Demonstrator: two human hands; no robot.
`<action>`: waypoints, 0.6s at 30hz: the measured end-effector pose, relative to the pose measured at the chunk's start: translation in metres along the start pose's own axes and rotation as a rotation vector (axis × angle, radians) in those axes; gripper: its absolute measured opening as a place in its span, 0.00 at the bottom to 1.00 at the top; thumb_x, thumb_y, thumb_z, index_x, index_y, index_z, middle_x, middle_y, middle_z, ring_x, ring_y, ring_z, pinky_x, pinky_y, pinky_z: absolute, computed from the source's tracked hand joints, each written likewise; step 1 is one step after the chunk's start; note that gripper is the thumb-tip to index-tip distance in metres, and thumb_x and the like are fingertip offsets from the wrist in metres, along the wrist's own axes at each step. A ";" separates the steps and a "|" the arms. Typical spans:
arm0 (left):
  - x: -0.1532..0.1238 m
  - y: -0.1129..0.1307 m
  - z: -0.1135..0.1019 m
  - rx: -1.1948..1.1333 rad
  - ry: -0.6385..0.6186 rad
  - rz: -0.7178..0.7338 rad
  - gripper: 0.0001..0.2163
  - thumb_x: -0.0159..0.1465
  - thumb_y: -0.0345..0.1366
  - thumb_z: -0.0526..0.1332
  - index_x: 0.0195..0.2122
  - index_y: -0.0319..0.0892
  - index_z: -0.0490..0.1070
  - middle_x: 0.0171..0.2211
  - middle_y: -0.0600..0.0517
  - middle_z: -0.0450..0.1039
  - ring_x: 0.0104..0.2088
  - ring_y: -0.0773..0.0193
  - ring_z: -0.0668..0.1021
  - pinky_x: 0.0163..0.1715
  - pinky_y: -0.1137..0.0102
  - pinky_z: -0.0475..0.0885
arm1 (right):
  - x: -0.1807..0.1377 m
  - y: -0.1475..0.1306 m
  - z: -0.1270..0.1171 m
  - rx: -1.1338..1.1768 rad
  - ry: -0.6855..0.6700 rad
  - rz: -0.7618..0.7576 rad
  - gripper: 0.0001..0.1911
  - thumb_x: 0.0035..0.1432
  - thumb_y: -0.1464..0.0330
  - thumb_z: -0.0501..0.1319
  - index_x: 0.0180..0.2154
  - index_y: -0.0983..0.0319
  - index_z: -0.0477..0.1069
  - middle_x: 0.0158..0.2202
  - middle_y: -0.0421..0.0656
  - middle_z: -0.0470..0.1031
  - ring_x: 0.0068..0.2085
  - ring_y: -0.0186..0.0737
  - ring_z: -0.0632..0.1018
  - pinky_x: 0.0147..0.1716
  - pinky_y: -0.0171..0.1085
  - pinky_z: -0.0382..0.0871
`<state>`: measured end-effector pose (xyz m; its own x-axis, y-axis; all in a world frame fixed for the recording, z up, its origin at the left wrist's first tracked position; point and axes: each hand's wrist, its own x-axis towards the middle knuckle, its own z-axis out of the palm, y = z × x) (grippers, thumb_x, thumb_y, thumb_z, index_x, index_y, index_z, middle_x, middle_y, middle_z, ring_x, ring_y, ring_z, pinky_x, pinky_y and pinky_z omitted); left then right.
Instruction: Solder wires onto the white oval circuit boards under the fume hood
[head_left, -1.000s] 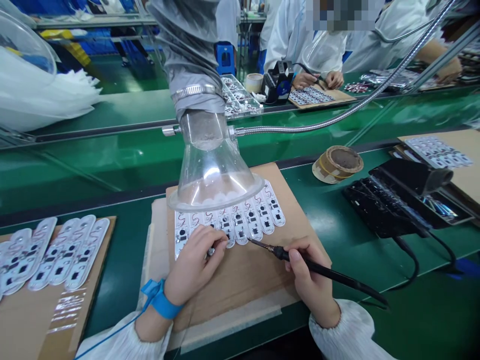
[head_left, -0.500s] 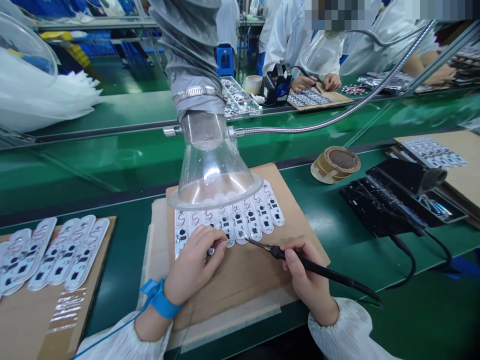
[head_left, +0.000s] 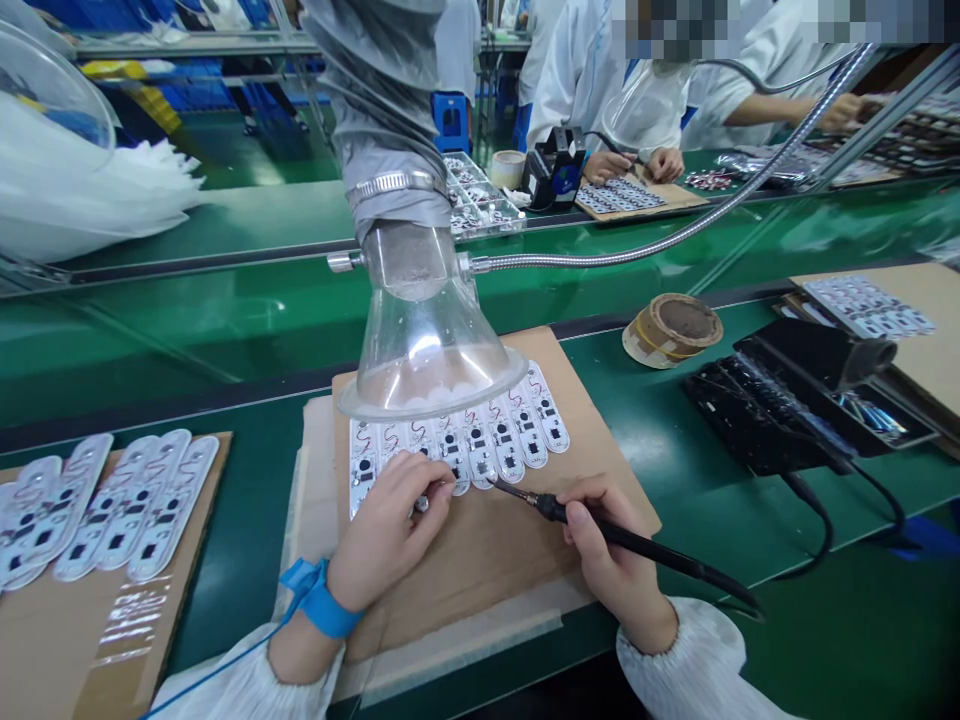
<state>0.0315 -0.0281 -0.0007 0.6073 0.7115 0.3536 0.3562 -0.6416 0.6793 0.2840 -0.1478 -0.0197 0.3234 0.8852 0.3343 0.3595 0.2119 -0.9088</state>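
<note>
left hand [head_left: 386, 530] curled on circuit boards [head_left: 480, 445], fingers apparently pinched | right hand [head_left: 611, 560] fingers clamp soldering iron [head_left: 637, 545]

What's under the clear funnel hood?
Under the hood, the far ends of a row of white boards show, with red wires, on cardboard. Glare on the rim hides detail there.

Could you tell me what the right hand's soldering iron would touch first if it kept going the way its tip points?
Probably the row of white circuit boards; the soldering iron in the right hand aims up-left at their near edge.
</note>
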 end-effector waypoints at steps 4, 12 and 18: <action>0.000 0.000 0.000 0.002 0.003 -0.002 0.07 0.78 0.26 0.59 0.45 0.46 0.72 0.35 0.53 0.75 0.36 0.60 0.76 0.37 0.66 0.73 | -0.001 0.002 -0.001 0.005 0.002 0.007 0.14 0.84 0.56 0.63 0.44 0.56 0.78 0.29 0.37 0.76 0.23 0.35 0.75 0.22 0.31 0.70; 0.000 0.000 -0.001 0.014 -0.009 -0.006 0.07 0.78 0.27 0.58 0.44 0.46 0.72 0.35 0.53 0.74 0.36 0.60 0.76 0.37 0.66 0.73 | -0.002 0.005 -0.001 -0.038 -0.036 0.024 0.16 0.83 0.55 0.62 0.43 0.56 0.78 0.28 0.38 0.75 0.24 0.37 0.76 0.22 0.33 0.71; 0.001 0.001 -0.002 0.005 0.006 -0.005 0.08 0.77 0.26 0.59 0.43 0.46 0.72 0.34 0.54 0.74 0.34 0.60 0.76 0.36 0.67 0.72 | -0.004 0.003 -0.004 -0.052 -0.090 0.031 0.14 0.82 0.55 0.64 0.44 0.56 0.78 0.31 0.40 0.78 0.26 0.39 0.78 0.24 0.35 0.74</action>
<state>0.0312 -0.0277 0.0014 0.6017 0.7160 0.3540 0.3622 -0.6397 0.6780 0.2873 -0.1523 -0.0230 0.2562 0.9250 0.2805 0.3959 0.1643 -0.9035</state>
